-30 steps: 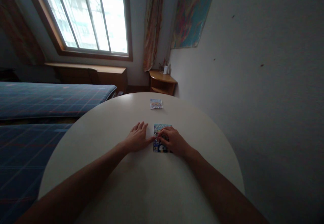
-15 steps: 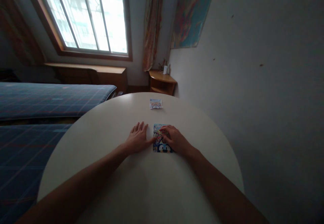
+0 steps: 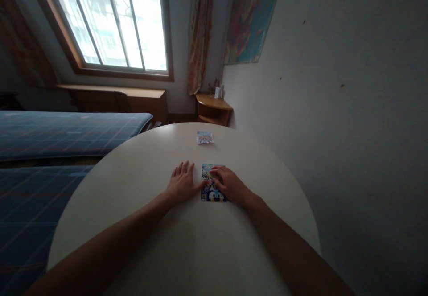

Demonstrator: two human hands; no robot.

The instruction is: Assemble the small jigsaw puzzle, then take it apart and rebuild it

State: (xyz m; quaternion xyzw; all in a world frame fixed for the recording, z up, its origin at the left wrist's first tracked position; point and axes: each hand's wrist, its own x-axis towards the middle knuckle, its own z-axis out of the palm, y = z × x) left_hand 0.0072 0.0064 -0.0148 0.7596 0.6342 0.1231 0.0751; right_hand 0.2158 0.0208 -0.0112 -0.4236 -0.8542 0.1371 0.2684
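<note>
A small rectangular sheet (image 3: 214, 195) with a busy, colourful cartoon picture lies flat on the round white table. Large cartoon eyes on a blue shape show along its near edge. My left hand (image 3: 182, 182) rests palm down beside it, fingers spread, the thumb tip touching the sheet's left edge. Over the sheet's right part, my right hand (image 3: 230, 184) is bent, with thumb and forefinger apart on the picture. It covers the upper right of the sheet. Whether a small piece lies under those fingertips, I cannot tell.
Farther back on the white table (image 3: 150, 153) lies a small printed packet (image 3: 205, 137). A bed with a blue checked mattress (image 3: 67, 131) stands at the left, a wooden corner shelf (image 3: 214, 102) beyond the table, and a bare wall (image 3: 317, 131) close on the right.
The whole view has shifted very slightly. Both hands and the sheet keep nearly the same places, with only a tiny shift of the right fingers over the picture.
</note>
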